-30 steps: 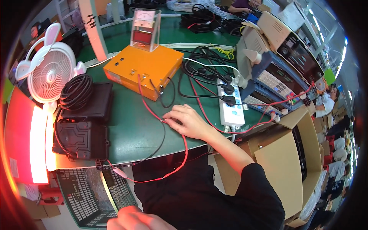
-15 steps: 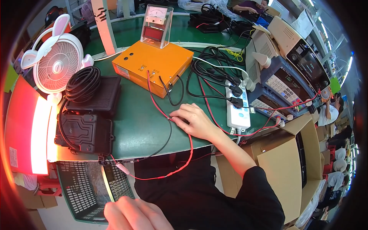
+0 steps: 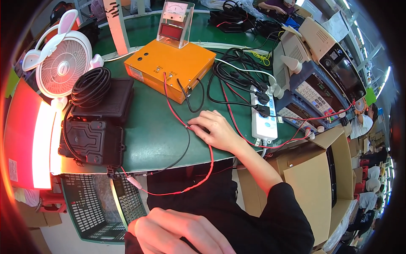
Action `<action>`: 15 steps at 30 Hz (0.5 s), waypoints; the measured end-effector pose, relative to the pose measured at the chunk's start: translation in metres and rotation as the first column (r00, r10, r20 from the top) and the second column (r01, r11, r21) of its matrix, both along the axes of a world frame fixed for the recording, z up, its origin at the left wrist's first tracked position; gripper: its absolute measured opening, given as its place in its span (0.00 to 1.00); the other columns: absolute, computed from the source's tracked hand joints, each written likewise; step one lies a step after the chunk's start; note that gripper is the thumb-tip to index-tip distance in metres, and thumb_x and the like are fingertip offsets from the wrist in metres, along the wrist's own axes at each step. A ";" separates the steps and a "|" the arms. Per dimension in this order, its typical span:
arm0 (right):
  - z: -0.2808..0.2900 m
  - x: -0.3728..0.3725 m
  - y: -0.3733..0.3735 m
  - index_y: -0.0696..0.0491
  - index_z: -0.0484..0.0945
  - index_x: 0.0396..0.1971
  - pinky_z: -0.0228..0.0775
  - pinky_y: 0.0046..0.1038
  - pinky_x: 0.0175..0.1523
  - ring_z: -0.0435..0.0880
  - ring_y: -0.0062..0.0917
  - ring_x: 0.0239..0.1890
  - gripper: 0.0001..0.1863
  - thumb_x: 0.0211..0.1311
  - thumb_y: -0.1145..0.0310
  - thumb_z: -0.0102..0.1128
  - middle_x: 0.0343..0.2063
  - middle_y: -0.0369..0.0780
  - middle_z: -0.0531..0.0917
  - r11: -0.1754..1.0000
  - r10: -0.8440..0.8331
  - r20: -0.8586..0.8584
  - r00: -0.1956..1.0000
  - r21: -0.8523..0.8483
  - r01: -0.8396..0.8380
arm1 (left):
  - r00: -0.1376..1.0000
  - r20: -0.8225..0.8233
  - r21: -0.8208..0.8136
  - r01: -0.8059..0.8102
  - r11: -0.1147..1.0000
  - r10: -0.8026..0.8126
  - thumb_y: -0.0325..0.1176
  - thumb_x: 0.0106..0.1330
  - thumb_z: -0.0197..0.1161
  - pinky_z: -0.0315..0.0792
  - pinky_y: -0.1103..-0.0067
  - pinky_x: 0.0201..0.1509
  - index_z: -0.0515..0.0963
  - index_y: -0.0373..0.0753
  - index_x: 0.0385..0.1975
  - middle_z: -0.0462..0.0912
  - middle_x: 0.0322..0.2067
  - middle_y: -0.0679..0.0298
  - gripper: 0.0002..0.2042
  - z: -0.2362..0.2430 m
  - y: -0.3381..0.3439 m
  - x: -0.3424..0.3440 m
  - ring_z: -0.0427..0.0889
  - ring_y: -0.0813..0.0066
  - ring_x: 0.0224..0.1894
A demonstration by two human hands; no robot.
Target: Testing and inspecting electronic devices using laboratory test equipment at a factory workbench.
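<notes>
My right hand lies on the green tabletop, its bent fingertips closed at the red wire. Where the red wire meets a thin black wire, both run beside the fingertips. The red wire comes down from an orange metal box and passes under the hand. Beyond the table's front edge it hangs in a loop to a pink-white sleeve. My left hand is close to the camera at the lower edge, its fingers curled. The fingertips and anything in them are hidden.
Black cases with a coiled black cable stand at left, beside a white rabbit-eared fan and a glowing lamp. A white power strip, tangled cables and bench instruments lie right. An open carton and green basket sit below.
My left hand has moved right and further into the picture. The right hand stays at the wire, almost unmoved. The view has shifted slightly.
</notes>
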State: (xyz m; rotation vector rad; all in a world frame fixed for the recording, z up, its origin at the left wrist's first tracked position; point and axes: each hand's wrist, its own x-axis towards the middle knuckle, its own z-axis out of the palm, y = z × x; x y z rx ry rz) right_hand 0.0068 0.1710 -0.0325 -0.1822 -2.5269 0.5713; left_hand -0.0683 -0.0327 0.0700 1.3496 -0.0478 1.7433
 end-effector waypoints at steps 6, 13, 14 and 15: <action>0.003 -0.003 -0.001 0.53 0.78 0.31 0.59 0.27 0.34 0.72 0.27 0.26 0.06 0.52 0.71 0.59 0.20 0.36 0.72 1.000 0.027 -0.025 0.999 -0.014 -0.027 | 0.991 -0.096 -0.023 -0.096 0.995 0.093 0.24 0.54 0.64 0.79 0.73 0.33 0.79 0.23 0.25 0.78 0.29 0.46 0.08 0.013 -0.006 -0.003 0.79 0.61 0.27; 0.003 0.000 0.001 0.54 0.78 0.30 0.61 0.28 0.37 0.75 0.28 0.30 0.06 0.53 0.68 0.58 0.23 0.37 0.74 1.000 -0.011 0.036 0.999 -0.006 0.011 | 1.000 -0.007 -0.003 -0.018 1.000 0.018 0.24 0.54 0.64 0.79 0.75 0.32 0.79 0.23 0.26 0.78 0.28 0.47 0.07 0.007 0.000 -0.006 0.79 0.62 0.29; 0.003 0.000 0.001 0.54 0.78 0.30 0.61 0.28 0.37 0.75 0.28 0.30 0.06 0.53 0.68 0.58 0.23 0.37 0.74 1.000 -0.008 0.034 0.999 -0.004 0.009 | 0.999 -0.050 0.008 -0.020 1.000 0.020 0.24 0.54 0.64 0.79 0.76 0.32 0.79 0.24 0.26 0.78 0.28 0.47 0.07 0.008 0.001 -0.008 0.79 0.62 0.30; 0.002 0.000 0.001 0.54 0.78 0.30 0.61 0.28 0.37 0.74 0.28 0.30 0.06 0.53 0.68 0.58 0.23 0.37 0.74 1.000 -0.011 0.034 0.999 -0.006 0.011 | 0.995 -0.094 0.020 -0.020 1.000 0.022 0.24 0.54 0.64 0.78 0.77 0.32 0.79 0.24 0.26 0.78 0.28 0.48 0.07 0.008 0.002 -0.009 0.78 0.63 0.30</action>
